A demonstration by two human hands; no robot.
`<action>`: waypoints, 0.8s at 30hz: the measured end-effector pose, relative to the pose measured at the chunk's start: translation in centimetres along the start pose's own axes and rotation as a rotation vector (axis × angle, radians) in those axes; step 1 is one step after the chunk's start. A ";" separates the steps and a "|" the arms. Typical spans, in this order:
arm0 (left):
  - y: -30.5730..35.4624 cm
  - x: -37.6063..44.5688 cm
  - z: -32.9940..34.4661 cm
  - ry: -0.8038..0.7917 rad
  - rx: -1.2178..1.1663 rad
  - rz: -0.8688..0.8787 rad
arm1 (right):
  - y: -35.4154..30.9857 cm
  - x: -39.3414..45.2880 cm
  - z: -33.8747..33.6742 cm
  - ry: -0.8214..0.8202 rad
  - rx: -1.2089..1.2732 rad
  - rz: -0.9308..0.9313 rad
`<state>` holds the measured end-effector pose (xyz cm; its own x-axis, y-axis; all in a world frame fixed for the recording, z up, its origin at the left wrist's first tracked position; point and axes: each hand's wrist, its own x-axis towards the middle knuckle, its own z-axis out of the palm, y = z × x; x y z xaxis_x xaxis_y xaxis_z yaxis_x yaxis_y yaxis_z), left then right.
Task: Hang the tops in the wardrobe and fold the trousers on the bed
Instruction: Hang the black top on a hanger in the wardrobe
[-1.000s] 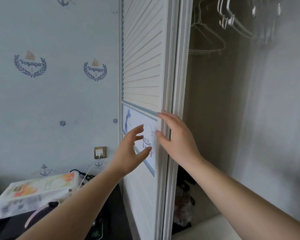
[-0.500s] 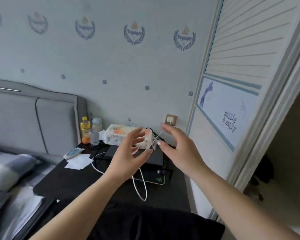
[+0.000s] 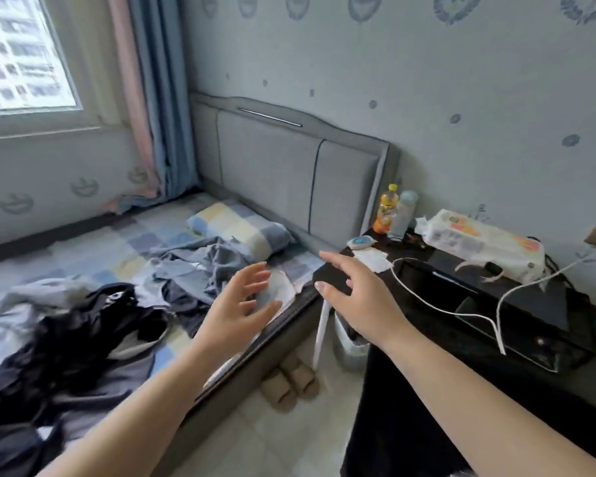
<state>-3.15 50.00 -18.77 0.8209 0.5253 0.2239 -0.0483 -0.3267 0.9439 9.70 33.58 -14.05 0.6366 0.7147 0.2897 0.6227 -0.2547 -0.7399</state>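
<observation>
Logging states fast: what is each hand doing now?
Left hand: open, holding nothing.
Right hand: open, holding nothing.

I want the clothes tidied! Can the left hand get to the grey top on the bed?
Probably yes: the left hand is open, holds nothing, and nothing blocks the grey top just beyond it.

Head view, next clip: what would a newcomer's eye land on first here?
Most striking are the two bare hands, left hand and right hand, raised mid-frame with relaxed fingers, holding nothing. Behind and left of them, a rumpled heap of dark and grey-blue clothes sprawls over the checked bed sheet. On the right, a white charging cable loops across the black bedside table, where an orange drink bottle stands by the grey padded headboard.
</observation>
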 end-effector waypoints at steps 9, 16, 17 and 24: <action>-7.1 -8.5 -19.2 0.267 0.119 -0.196 | -7.8 3.7 19.2 -0.306 0.137 -0.069; -12.1 -14.2 -27.4 0.472 0.144 -0.354 | -11.7 6.2 30.2 -0.543 0.163 -0.119; -12.9 -14.6 -28.3 0.498 0.149 -0.367 | -12.0 6.8 31.6 -0.575 0.162 -0.122; -19.1 -13.8 -34.4 0.600 0.140 -0.496 | -11.7 12.6 41.4 -0.688 0.202 -0.094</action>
<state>-33.13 76.00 -31.58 0.2786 0.9566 -0.0850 0.3479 -0.0180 0.9374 -8.37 72.53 -26.89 0.1120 0.9929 -0.0409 0.5218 -0.0938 -0.8479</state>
